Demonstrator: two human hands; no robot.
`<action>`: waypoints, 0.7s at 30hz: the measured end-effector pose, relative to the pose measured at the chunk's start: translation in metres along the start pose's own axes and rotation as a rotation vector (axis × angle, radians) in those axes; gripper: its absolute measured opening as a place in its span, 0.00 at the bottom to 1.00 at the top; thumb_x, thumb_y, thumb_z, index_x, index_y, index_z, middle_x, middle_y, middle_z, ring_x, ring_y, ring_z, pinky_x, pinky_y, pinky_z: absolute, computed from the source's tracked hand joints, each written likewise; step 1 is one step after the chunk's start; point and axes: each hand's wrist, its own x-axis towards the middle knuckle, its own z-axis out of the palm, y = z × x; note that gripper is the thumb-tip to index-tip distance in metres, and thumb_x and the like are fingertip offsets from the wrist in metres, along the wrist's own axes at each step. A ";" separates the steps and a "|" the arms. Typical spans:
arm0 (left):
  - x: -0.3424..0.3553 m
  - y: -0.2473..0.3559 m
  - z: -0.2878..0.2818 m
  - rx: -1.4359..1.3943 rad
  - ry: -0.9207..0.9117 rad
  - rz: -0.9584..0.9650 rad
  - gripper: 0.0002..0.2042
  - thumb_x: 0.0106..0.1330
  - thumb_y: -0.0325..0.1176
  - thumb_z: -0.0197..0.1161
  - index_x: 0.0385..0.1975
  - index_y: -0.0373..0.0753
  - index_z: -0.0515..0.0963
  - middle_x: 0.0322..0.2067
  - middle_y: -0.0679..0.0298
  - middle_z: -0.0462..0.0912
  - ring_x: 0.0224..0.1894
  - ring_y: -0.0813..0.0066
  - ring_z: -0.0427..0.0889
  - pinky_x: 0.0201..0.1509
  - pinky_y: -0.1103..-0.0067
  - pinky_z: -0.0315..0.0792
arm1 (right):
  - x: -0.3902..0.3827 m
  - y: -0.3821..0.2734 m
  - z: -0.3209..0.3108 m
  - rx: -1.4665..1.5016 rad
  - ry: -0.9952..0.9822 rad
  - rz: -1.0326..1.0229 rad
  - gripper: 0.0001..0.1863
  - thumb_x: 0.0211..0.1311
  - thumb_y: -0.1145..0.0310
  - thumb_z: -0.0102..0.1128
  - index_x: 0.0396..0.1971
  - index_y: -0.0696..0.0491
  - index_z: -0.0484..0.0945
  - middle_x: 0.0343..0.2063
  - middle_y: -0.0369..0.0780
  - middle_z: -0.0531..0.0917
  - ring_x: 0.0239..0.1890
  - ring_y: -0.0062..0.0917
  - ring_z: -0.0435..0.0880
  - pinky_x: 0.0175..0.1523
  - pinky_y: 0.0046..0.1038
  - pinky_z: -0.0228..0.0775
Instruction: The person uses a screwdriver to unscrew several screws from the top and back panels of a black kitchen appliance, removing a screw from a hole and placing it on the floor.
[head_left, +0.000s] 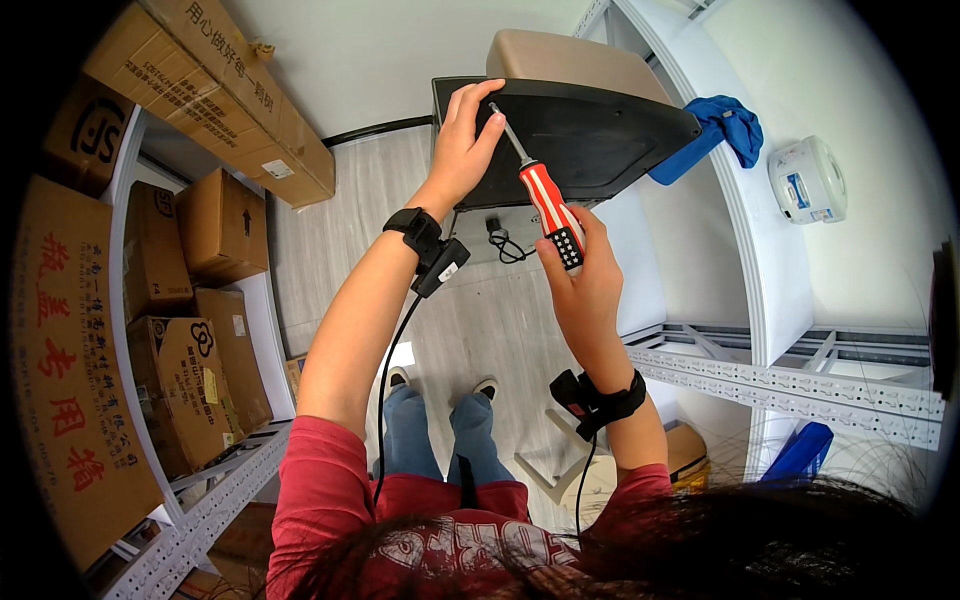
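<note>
My right hand (588, 290) is wrapped round the handle of a screwdriver (545, 196), which is red and white striped with a black, star-patterned end. Its metal shaft slants up and left to the far left corner of a black panel (570, 135) on a boxy appliance. At that corner lies my left hand (467, 140), fingers stretched over the panel's edge. The thumb and index finger are apart, one on each side of the screwdriver tip. Whether a screw sits under the tip is too small to tell.
A black power cord (508, 243) hangs below the panel. Behind it stands a beige rounded case (575, 65). Cardboard boxes (222, 228) fill the left shelf, and a tall carton (215, 95) stands beyond. On the right white shelf are a blue cloth (728, 130) and a white rice cooker (808, 180).
</note>
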 end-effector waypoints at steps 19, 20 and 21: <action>-0.001 0.003 0.000 -0.029 -0.027 -0.039 0.18 0.61 0.33 0.53 0.53 0.42 0.66 0.50 0.56 0.67 0.53 0.60 0.67 0.58 0.72 0.60 | -0.003 0.003 -0.002 -0.006 0.001 0.012 0.22 0.53 0.68 0.63 0.47 0.60 0.68 0.39 0.47 0.77 0.38 0.39 0.78 0.41 0.31 0.71; -0.002 0.002 0.000 -0.026 -0.027 -0.037 0.19 0.61 0.33 0.54 0.53 0.42 0.66 0.50 0.56 0.67 0.53 0.60 0.67 0.58 0.72 0.60 | -0.004 0.004 -0.003 -0.003 0.001 0.011 0.22 0.53 0.68 0.63 0.47 0.60 0.68 0.39 0.47 0.77 0.39 0.39 0.78 0.41 0.31 0.71; -0.002 0.002 0.000 -0.024 -0.027 -0.034 0.19 0.61 0.33 0.54 0.53 0.42 0.66 0.50 0.56 0.66 0.53 0.60 0.67 0.58 0.73 0.60 | -0.005 0.004 -0.003 -0.002 0.001 0.010 0.22 0.53 0.68 0.63 0.47 0.60 0.68 0.39 0.47 0.77 0.39 0.39 0.78 0.41 0.31 0.71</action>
